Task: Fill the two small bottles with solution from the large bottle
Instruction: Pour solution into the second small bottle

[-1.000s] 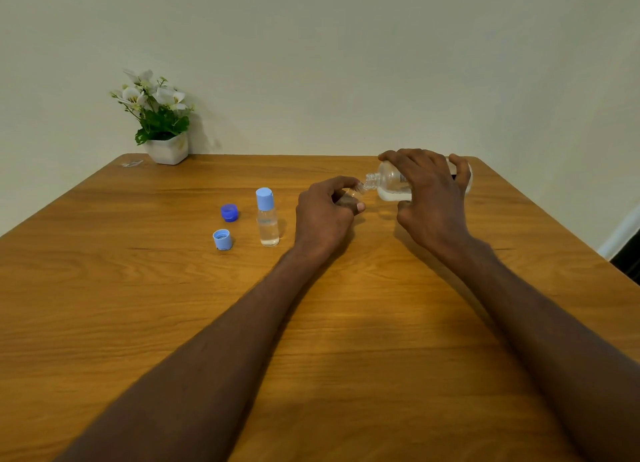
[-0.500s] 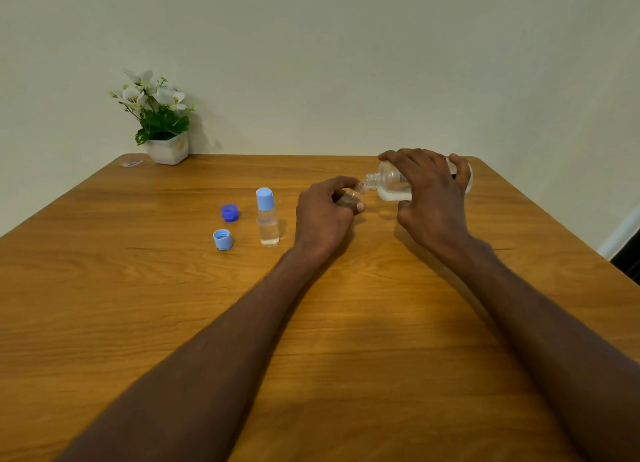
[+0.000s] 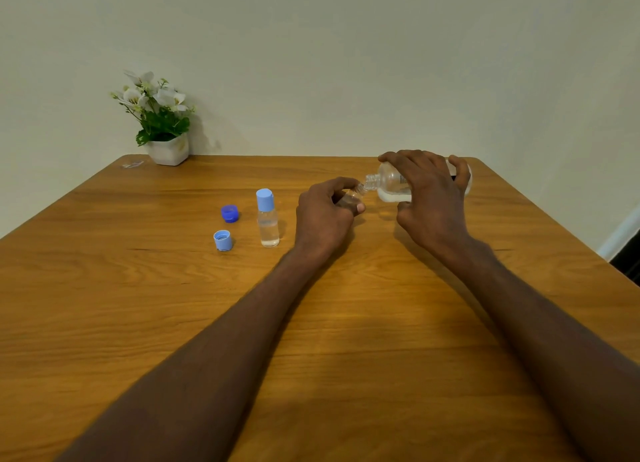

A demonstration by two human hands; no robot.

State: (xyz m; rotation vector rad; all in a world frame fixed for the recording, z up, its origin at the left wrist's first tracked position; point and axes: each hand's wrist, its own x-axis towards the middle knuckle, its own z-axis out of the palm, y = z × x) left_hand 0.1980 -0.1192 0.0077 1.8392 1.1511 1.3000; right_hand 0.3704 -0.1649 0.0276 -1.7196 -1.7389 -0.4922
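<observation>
Wooden and warm-grained, the table (image 3: 138, 305) carried everything, its smooth top running back to a plain pale wall. Nothing had shifted over the last second: both hands and both bottles sat as they had, which suggested a steady pour in progress, not yet finished.

Next in size, the large bottle (image 3: 391, 184), clear rounded plastic, lay tipped nearly flat in the right hand (image 3: 429, 198), whose fingers were curled closed over its body; a pool of clear solution sat along its lower side, and its threaded neck pointed left. That neck met the mouth of 1 small bottle (image 3: 349, 200), mostly hidden inside the left hand (image 3: 323, 219), which was wrapped shut around it, so its fill level could not be told.

A white-potted flower plant (image 3: 166, 129) stood at the far left corner. The other small bottle (image 3: 267, 219), a slim clear cylinder, stood upright and capped in pale blue, apparently filled, so roughly half the job looked done. Smallest were 2 loose ribbed caps: 1 dark blue cap (image 3: 230, 213) and 1 light blue cap (image 3: 222, 240), open side up.
</observation>
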